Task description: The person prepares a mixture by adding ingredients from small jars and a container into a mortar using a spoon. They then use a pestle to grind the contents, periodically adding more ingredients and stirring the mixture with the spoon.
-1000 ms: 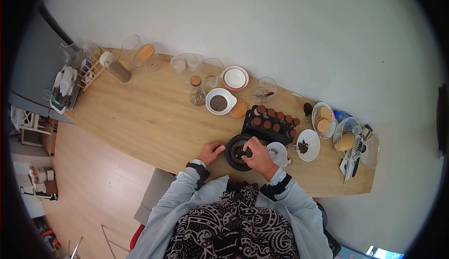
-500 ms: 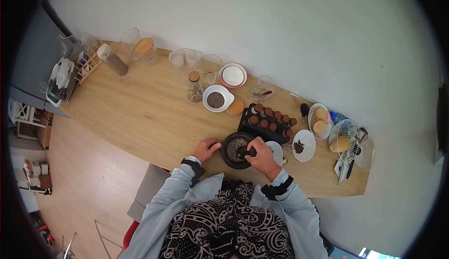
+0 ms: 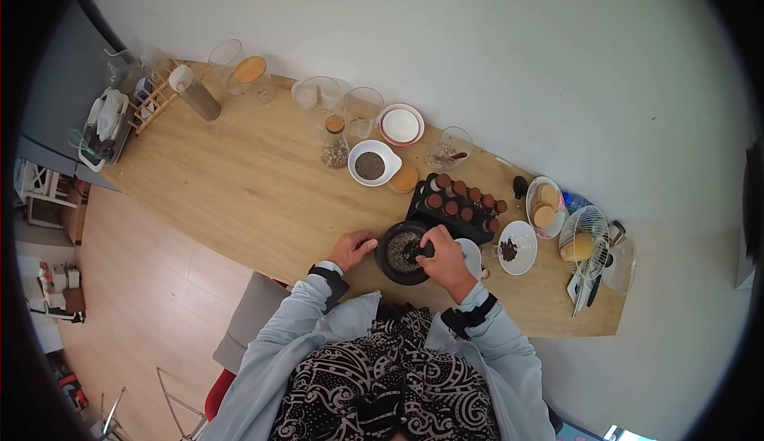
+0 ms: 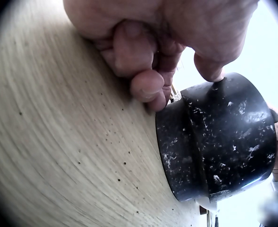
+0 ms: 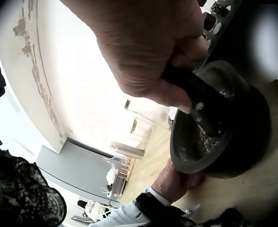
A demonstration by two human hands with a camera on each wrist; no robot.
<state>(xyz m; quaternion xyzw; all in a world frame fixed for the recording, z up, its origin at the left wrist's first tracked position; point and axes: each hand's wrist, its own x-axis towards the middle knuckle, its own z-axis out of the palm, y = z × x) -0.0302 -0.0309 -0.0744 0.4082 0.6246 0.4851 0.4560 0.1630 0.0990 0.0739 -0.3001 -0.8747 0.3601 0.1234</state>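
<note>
A black stone mortar (image 3: 383, 259) stands near the table's front edge, with crushed dark and pale bits inside. My right hand (image 3: 447, 262) grips the black pestle (image 5: 195, 92), whose lower end is down in the bowl. On the other side, my left hand (image 3: 348, 251) rests by the mortar. In the left wrist view its thumb touches the mortar's white-flecked outer wall, while its loosely bent fingers (image 4: 147, 85) lie close to the base. A few dark specks are scattered over the tabletop there.
Behind the mortar stands a black rack (image 3: 446, 222) of brown-capped jars. To the right are a white bowl (image 3: 523, 259) with dark pieces and a wire basket (image 3: 585, 234). A spouted white bowl (image 3: 388, 154) of dark powder and a corked bottle (image 3: 335, 150) stand farther back.
The pestle in my right hand has shifted about inside the mortar, with its handle tilting differently. My left hand stays beside the mortar. The head view has moved slightly.
</note>
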